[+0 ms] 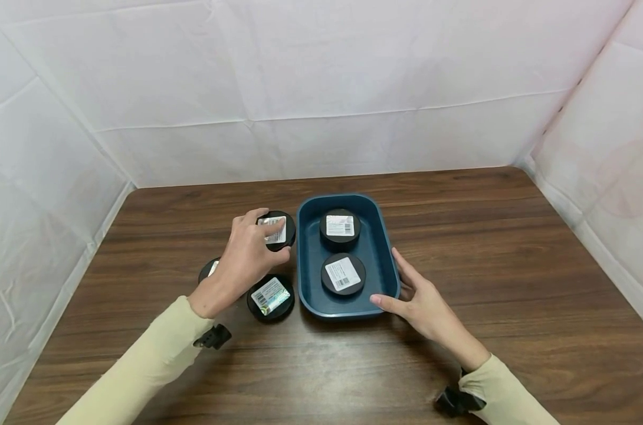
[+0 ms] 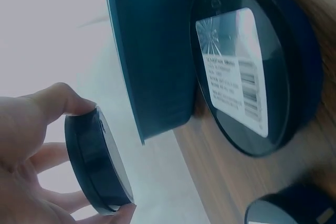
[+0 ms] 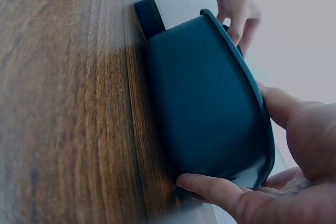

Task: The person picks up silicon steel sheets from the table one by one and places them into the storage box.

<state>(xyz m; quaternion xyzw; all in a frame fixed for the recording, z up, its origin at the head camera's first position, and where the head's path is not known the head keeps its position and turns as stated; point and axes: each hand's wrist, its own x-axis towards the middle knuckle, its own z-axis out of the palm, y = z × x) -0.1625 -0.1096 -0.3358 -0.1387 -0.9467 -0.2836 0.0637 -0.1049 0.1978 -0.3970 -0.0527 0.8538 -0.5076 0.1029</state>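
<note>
My left hand point(image 1: 247, 248) pinches a round black container point(image 1: 276, 238) by its edges, thumb on one side and fingers on the other. In the left wrist view that held container point(image 2: 97, 161) appears raised off the table. To its right is a blue rectangular tray point(image 1: 312, 283), where two more black containers lie with white barcode labels up, the far one point(image 1: 340, 226) and the near one point(image 1: 344, 274). My right hand point(image 1: 425, 304) grips the tray's near right corner, thumb over the rim and fingers along the outer wall.
On the brown wood table point(image 1: 502, 254), another labelled black container point(image 1: 271, 299) lies left of the tray. A further container point(image 1: 207, 270) is mostly hidden behind my left wrist. White cloth point(image 1: 321, 77) hangs behind the table and at both sides.
</note>
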